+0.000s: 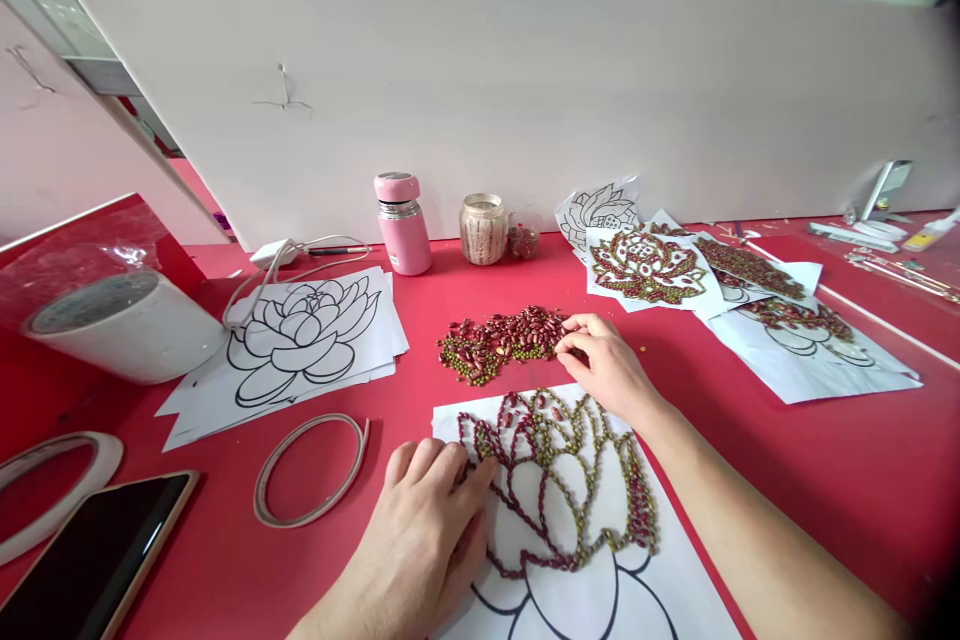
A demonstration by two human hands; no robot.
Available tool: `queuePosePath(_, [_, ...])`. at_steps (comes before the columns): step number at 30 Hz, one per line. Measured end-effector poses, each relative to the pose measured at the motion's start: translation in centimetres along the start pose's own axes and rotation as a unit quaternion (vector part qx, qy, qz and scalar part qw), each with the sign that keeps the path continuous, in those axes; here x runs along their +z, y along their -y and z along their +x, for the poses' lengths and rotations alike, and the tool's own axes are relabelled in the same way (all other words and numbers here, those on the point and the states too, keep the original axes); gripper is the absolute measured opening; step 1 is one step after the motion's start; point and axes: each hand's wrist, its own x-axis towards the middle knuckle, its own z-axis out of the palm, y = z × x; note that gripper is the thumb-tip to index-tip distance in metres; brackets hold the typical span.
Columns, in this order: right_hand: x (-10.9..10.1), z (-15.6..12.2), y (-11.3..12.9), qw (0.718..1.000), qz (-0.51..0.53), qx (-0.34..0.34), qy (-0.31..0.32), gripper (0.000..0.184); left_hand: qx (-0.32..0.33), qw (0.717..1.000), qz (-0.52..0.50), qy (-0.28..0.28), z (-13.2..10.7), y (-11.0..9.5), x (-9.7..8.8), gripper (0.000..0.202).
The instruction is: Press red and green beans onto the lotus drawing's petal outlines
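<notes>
A white sheet with a lotus drawing [577, 560] lies in front of me, its upper petal outlines covered with red and green beans. My left hand [424, 545] rests flat on the sheet's left edge, fingers stretched out, holding nothing. My right hand [604, 360] reaches beyond the sheet to a loose pile of red and green beans [499, 340] on the red table [787, 460]. Its fingertips are pinched together at the pile's right end; what they hold is too small to make out.
A stack of blank lotus sheets [300, 340] lies at left, finished bean pictures [675, 270] at right. A pink flask [403, 222], a glass jar [482, 228], a big tape roll [120, 325], a thin ring [311, 468] and a phone [97, 555] stand around. A white partition [525, 70] closes the back.
</notes>
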Motion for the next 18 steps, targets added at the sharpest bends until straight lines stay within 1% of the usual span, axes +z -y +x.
queuePosePath(5, [0.14,0.11,-0.16,0.999,-0.035,0.000,0.001,0.015,0.002,1.000,-0.019,-0.025,-0.05,0.01,0.04,0.037])
queuePosePath(9, [0.38,0.17,-0.18,0.999,-0.045,0.009,0.003,0.014,-0.009,0.998,-0.035,-0.051,-0.24,0.09,0.07,0.031])
queuePosePath(12, [0.53,0.20,-0.11,0.998,-0.058,0.017,0.005,0.013,-0.021,0.995,-0.052,-0.080,-0.37,0.17,0.05,0.031])
queuePosePath(14, [0.56,0.21,-0.12,0.998,-0.068,0.011,0.006,0.013,-0.030,0.993,-0.058,-0.095,-0.40,0.24,0.03,0.030])
queuePosePath(16, [0.52,0.22,-0.24,0.998,-0.068,0.004,0.001,0.014,-0.035,0.993,-0.061,-0.099,-0.38,0.31,-0.01,0.029])
queuePosePath(18, [0.41,0.24,-0.42,0.999,-0.049,0.007,-0.022,0.014,-0.033,0.993,-0.064,-0.098,-0.34,0.35,-0.07,0.028])
